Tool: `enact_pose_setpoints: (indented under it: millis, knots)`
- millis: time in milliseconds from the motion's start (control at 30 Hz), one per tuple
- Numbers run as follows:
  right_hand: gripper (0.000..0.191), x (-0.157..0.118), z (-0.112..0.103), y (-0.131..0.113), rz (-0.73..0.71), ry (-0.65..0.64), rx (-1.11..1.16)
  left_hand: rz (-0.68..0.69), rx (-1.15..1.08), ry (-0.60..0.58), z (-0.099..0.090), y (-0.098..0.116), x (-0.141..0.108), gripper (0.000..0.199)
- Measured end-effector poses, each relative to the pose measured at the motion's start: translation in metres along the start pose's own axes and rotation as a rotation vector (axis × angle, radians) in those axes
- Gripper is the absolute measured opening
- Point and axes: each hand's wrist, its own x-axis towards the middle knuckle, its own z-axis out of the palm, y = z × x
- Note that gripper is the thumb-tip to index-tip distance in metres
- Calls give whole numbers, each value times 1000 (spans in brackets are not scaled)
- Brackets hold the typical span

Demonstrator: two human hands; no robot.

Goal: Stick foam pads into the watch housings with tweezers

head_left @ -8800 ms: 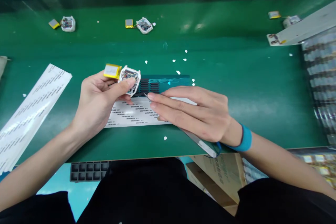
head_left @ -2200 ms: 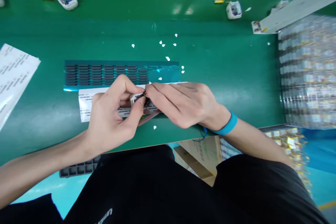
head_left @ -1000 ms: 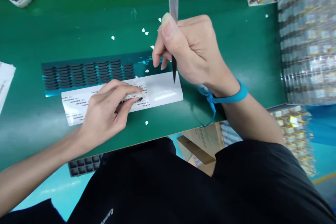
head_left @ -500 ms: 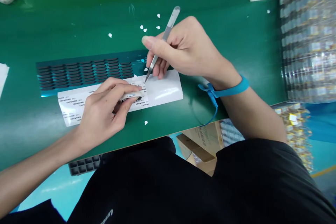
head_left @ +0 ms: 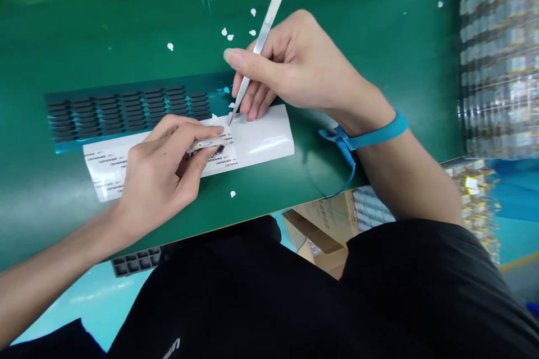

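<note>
My left hand is closed around a small white-shelled part with dark innards showing, most of it hidden by the fingers. It rests over a white printed label sheet on the green table. My right hand grips metal tweezers, tips pointing down at the sheet's upper edge, just right of the left fingertips. Whether the tips pinch anything is too small to tell. Behind the sheet lies a blue film bearing rows of black strips.
Small white round tabs are scattered on the green table. A blue wrist strap with its cord circles my right wrist. Stacked clear trays stand at the right. Below the table edge are a cardboard box and a black compartment tray.
The view has shifted slightly, so the table things sit a little higher in it. Both hands keep their grips, and the tweezers stay near the same spot on the sheet.
</note>
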Motion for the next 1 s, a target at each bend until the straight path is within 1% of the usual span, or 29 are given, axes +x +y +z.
enact_pose_setpoints:
  millis: [67, 233, 333, 400, 433, 533, 567, 600, 633, 667, 733, 767, 833, 900, 1000]
  knots:
    - [64, 0, -1, 1, 31, -22, 36, 4, 13, 5, 0, 0, 1, 18]
    - [69, 2, -6, 7, 121, -36, 137, -12, 14, 14, 2, -2, -1, 19]
    - [73, 4, -11, 8, 153, 1, 160, -3, 9, 28, 3, -2, -1, 18]
    - [71, 4, -9, 4, 92, 63, 183, -26, -19, 48, 2, 0, -1, 17]
    - [67, 3, -6, 0, 28, 109, 204, -46, -55, 76, 1, 1, 0, 17]
    - [51, -7, 11, -18, -157, 246, 290, -165, -288, 215, -5, 7, 5, 21]
    - [42, -11, 18, -25, -124, 244, 274, -202, -387, 237, -9, 8, 7, 25]
    - [34, -17, 25, -31, -197, 306, 295, -239, -479, 227, -12, 10, 8, 30]
    - [25, -22, 32, -37, -165, 270, 271, -261, -561, 190, -15, 11, 10, 35]
    - [21, -26, 38, -41, -177, 284, 263, -274, -630, 131, -17, 12, 11, 40]
    - [24, -33, 46, -45, -192, 260, 232, -253, -737, 24, -20, 13, 12, 50]
    - [26, -35, 49, -45, -198, 247, 218, -242, -777, -6, -21, 14, 12, 54]
    - [28, -36, 53, -44, -195, 211, 191, -217, -827, -15, -20, 14, 12, 58]
    - [26, -35, 54, -40, -184, 198, 179, -222, -833, 12, -18, 15, 11, 59]
    - [21, -33, 54, -35, -251, 213, 202, -225, -823, 15, -16, 16, 10, 60]
